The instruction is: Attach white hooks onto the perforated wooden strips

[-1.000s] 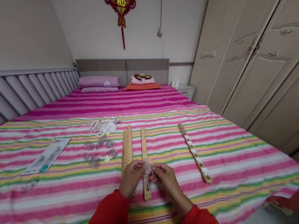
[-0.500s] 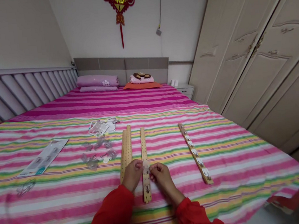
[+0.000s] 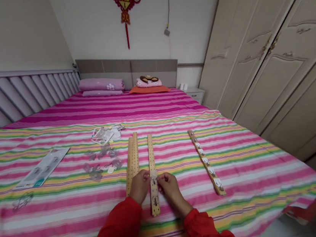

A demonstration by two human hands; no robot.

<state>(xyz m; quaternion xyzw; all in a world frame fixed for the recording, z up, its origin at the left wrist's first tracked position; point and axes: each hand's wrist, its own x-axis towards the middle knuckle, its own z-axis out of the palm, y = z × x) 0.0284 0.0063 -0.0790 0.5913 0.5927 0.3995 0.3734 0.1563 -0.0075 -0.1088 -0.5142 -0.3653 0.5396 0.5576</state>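
A narrow wooden strip dotted with holes [image 3: 151, 154] lies lengthwise in front of me. My left hand [image 3: 140, 186] pinches at the left edge of a small clear-backed metal hook [image 3: 153, 179] on this strip. From the other side, my right hand [image 3: 170, 186] has its fingers closed at the hook's right edge. Nearer to me, a second metal hook [image 3: 156, 201] sits on the same strip. Just left are more perforated strips [image 3: 131, 158], side by side and partly behind my left hand. The fingertips' exact hold is too small to make out.
At the right lies a strip bearing a row of white-backed hooks [image 3: 205, 160]. Several clear hooks [image 3: 95, 172] are scattered at the left, near a pile of white and clear pieces [image 3: 105, 134]. Farther left are a packaging card [image 3: 43, 168] and a wire piece [image 3: 23, 200]. A striped sheet [image 3: 249, 184] covers the bed.
The clear backing, raised above the strip earlier, now looks lower and flatter against it. Both hands stay at the hook with only slight finger movement. The view has shifted a little.
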